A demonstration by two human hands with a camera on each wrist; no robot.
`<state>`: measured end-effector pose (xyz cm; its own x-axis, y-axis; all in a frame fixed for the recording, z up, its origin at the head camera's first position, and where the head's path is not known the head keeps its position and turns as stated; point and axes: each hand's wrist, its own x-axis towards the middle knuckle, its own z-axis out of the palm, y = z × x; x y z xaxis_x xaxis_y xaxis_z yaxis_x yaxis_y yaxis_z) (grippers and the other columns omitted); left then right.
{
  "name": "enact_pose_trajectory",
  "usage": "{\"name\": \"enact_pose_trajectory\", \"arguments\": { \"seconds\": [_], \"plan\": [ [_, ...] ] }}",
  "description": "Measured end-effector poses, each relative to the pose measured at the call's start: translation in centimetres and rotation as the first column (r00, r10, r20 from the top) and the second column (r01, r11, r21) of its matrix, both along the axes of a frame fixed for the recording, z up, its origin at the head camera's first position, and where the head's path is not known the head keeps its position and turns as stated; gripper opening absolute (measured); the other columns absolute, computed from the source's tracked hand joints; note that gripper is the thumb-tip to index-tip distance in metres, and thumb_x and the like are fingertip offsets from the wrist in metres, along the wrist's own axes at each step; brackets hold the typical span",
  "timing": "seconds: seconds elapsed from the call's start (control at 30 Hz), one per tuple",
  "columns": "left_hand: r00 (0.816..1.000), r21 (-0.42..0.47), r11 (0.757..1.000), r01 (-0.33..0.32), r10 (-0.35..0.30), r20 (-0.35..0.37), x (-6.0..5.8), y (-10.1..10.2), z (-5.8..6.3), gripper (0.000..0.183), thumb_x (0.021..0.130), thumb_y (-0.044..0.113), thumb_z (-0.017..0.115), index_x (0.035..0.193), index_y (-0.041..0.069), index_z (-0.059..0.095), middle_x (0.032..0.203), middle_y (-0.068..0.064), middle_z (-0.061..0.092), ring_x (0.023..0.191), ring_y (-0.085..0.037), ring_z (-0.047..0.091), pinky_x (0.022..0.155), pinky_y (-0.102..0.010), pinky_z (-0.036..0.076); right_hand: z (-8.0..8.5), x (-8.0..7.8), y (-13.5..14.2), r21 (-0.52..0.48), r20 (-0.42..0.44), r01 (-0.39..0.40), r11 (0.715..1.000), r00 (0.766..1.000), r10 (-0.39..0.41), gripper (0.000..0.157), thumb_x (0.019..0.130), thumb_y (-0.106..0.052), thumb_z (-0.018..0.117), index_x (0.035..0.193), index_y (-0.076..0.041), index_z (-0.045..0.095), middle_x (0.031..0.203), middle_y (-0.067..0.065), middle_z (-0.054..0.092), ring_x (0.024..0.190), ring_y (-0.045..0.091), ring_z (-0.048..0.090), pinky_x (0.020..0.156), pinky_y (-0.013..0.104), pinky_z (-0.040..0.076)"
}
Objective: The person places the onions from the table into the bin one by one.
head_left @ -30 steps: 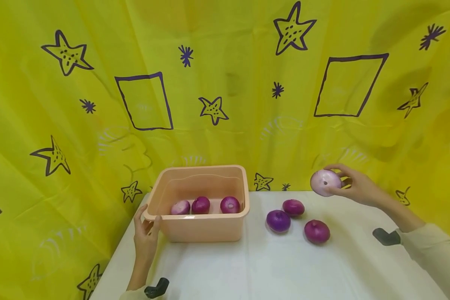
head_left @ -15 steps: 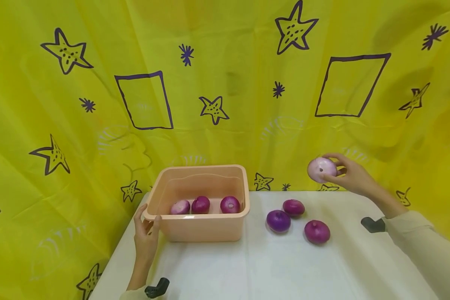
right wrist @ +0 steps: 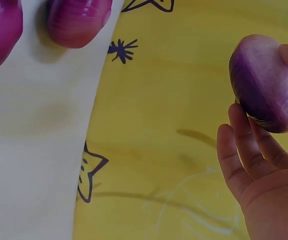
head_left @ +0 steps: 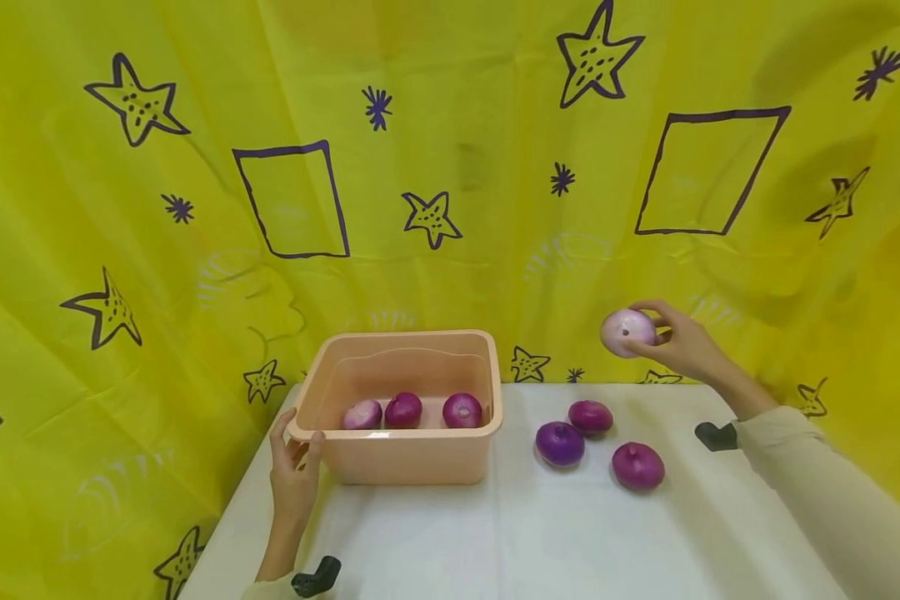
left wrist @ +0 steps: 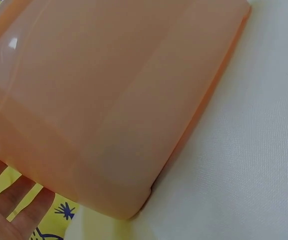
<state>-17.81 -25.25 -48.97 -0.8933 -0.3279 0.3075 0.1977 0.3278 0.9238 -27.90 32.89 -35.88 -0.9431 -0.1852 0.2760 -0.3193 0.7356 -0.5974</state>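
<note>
Aloft, right hand [head_left: 684, 342] pinches pale-purple onion [head_left: 622, 332], above and right of peach plastic bin [head_left: 407, 460]; left hand [head_left: 294, 479] grips its near-left corner.

Right sleeve [head_left: 832, 492], one: we record plain pale beige cloth, long and loosely cut, creased near the cuff. Left sleeve [head_left: 268, 591], one: the same pale beige, only its end in view. Wrist pieces, two: we list a left wrist piece [head_left: 317, 577] and a right wrist piece [head_left: 716, 437], both blackish, bent like an elbow, finer detail too small to tell. Hands, two: left hand [head_left: 294, 475] and right hand [head_left: 678, 342], both bare.
</note>
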Motion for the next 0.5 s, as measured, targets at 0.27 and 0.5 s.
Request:
{"name": "enact_pose_trajectory", "arguments": {
  "seconds": [0.27,0.5],
  "plan": [
    [1.0,0.006,1.0,-0.011,0.011,-0.006,0.0,0.1,-0.1,0.063,0.105,0.033,0.058,0.159,0.024,0.026,0.165,-0.013,0.032,0.137,-0.043,0.049,0.086,-0.003,0.042,0.8,-1.6,-3.6,-0.014,0.029,-0.068,0.998,0.997,0.068,0.068,0.091,-0.037,0.08,0.147,-0.013,0.049,0.126,0.03,0.063,0.101,0.039,0.068,0.079,0.04,0.056],
    [1.0,0.022,1.0,0.007,-0.006,-0.029,0.0,0.0,0.0,0.063,0.105,0.026,0.058,0.16,0.023,0.026,0.163,-0.017,0.035,0.134,-0.044,0.051,0.087,-0.008,0.045,1.7,-3.6,-9.2,-0.051,0.046,-0.197,0.979,0.979,0.199,0.066,0.089,-0.034,0.082,0.144,-0.015,0.05,0.127,0.024,0.063,0.102,0.037,0.069,0.086,0.049,0.058]
  ]
}}
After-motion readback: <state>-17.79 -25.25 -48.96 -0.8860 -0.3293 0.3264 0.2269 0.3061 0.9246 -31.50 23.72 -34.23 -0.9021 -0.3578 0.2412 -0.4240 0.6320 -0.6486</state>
